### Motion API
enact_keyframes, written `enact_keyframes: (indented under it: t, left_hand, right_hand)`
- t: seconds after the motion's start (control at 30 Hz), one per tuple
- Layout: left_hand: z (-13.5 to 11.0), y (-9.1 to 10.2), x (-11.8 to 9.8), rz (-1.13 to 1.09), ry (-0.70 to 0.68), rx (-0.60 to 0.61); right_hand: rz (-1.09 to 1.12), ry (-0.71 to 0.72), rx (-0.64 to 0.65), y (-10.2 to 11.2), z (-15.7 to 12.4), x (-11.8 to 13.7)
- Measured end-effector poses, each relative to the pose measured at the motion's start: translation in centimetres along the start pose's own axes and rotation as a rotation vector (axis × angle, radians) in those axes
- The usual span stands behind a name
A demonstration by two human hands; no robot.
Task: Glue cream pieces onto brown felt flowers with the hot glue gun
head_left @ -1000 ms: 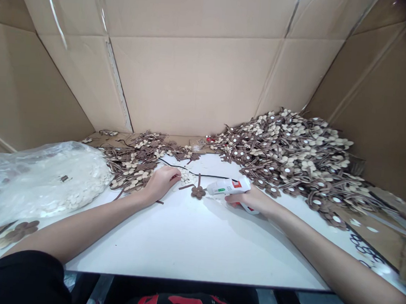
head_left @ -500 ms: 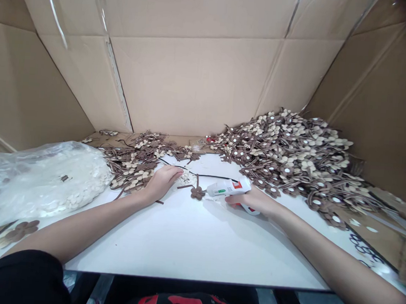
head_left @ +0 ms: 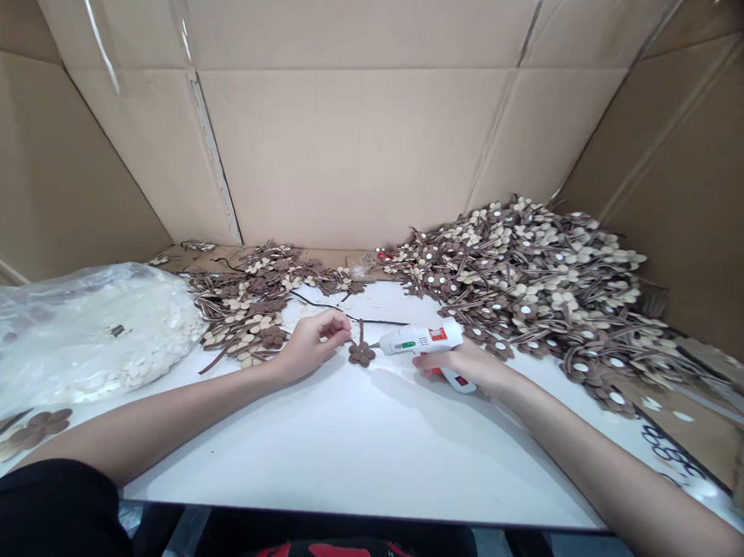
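My right hand (head_left: 462,360) grips a white hot glue gun (head_left: 422,340) with orange parts. Its nozzle points left, right beside a brown felt flower (head_left: 362,355) with a stem strip, which lies on the white table. My left hand (head_left: 316,341) is at the flower's left, thumb and fingertips pinched together. Whatever is between those fingertips is too small to make out. A black cord (head_left: 381,322) runs across the table behind the flower, partly hidden by the left hand and the glue gun.
At the right rises a large heap of brown and beige flowers (head_left: 540,274), some with white dots. A smaller flower pile (head_left: 260,304) is at the left, beside a clear plastic bag of white pieces (head_left: 149,330). Cardboard walls (head_left: 356,157) enclose the table (head_left: 358,449).
My left hand has moved right and slightly nearer, from the small white pieces to the flower's edge, its fingers now pinched. The glue gun has stayed almost in place.
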State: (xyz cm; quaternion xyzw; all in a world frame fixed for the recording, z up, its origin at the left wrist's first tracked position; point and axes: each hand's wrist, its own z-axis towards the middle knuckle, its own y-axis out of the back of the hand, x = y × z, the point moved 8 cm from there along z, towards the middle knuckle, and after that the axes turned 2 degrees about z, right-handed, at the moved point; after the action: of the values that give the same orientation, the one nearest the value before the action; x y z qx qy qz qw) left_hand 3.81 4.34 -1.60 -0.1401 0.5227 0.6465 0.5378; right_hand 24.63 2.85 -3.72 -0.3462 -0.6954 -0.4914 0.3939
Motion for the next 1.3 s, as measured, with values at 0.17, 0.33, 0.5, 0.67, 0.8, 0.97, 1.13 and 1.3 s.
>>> enact_keyframes:
  t: [0.17,0.33,0.5,0.67,0.8,0.97,1.13,1.3]
  left_hand:
    - [0.3,0.0,1.0,-0.067,0.027,0.009]
    - [0.3,-0.1,1.3,-0.073,0.088,0.015]
    - [0.5,-0.7,1.9,-0.17,0.148,0.053]
    - [0.5,-1.1,1.9,-0.166,0.151,0.082]
    - [0.4,-1.5,1.4,-0.162,0.15,0.105]
    - [0.3,-1.8,0.7,-0.156,0.149,0.126]
    - [0.1,-1.8,0.1,-0.114,0.133,0.127]
    - [0.3,-1.4,-0.3,-0.017,0.066,0.105]
  right_hand:
    - [0.039,0.01,-0.003,-0.1,-0.1,0.3]
    - [0.024,0.01,-0.022,0.0,-0.4,0.7]
    - [0.045,0.054,-0.024,-0.1,-0.2,0.5]
    - [0.078,0.078,-0.031,-0.2,0.0,0.5]
    - [0.088,0.084,-0.032,-0.3,-0.1,0.7]
    - [0.105,0.079,-0.03,-0.4,-0.2,0.8]
    - [0.145,0.046,-0.052,-0.2,-0.1,0.3]
    - [0.215,0.058,-0.044,-0.2,0.2,0.0]
